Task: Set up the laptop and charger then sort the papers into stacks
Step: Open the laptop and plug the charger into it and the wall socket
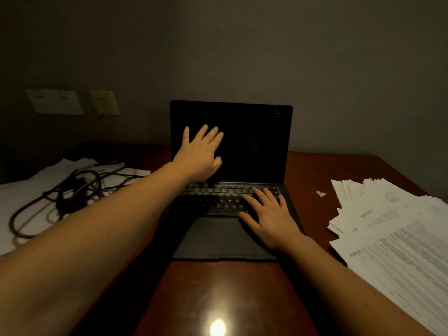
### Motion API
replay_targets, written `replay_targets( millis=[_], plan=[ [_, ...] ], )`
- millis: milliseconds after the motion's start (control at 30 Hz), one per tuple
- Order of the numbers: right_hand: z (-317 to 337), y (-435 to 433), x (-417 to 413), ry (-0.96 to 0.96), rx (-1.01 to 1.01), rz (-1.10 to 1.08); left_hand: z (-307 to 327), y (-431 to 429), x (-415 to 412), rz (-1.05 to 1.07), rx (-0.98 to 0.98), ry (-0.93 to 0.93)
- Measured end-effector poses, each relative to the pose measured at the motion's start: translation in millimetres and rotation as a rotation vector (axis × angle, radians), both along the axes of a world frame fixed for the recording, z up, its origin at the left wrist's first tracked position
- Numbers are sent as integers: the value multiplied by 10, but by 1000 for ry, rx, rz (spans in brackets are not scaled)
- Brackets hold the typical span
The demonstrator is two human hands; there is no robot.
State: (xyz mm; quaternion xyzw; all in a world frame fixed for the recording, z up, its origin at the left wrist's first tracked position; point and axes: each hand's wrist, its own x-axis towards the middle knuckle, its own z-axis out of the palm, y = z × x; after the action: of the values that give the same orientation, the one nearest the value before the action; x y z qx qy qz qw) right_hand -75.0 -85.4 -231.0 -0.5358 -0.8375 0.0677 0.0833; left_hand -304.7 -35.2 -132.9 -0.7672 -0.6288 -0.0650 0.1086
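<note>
Reddish-brown glossy wooden desk (pixel 310 190), bearing all items. Fanned heap of white printed papers (pixel 397 243), right of the laptop. Black open laptop (pixel 254 146), desk centre, screen dark and upright. Loose white sheets (pixel 29 190), left of laptop, under tangled black charger cable (pixel 72 190). Left hand (pixel 201 154), fingers straight and spread, over laptop screen; contact unclear. Right hand (pixel 269 219), fingers relaxed, flat on laptop keys. Two wall plates (pixel 54 101), above-left of laptop. Small white paper scrap (pixel 321 194), right of laptop.
</note>
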Motion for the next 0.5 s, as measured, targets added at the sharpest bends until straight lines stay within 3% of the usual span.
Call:
replay_targets(
  millis=[233, 500],
  plan=[
    [159, -140, -591, 150, 25, 148, -557, -997, -607, 190, -152, -31],
    [307, -369, -1718, 116, 7, 370, -716, -1856, -1563, 424, -77, -109]
  ],
)
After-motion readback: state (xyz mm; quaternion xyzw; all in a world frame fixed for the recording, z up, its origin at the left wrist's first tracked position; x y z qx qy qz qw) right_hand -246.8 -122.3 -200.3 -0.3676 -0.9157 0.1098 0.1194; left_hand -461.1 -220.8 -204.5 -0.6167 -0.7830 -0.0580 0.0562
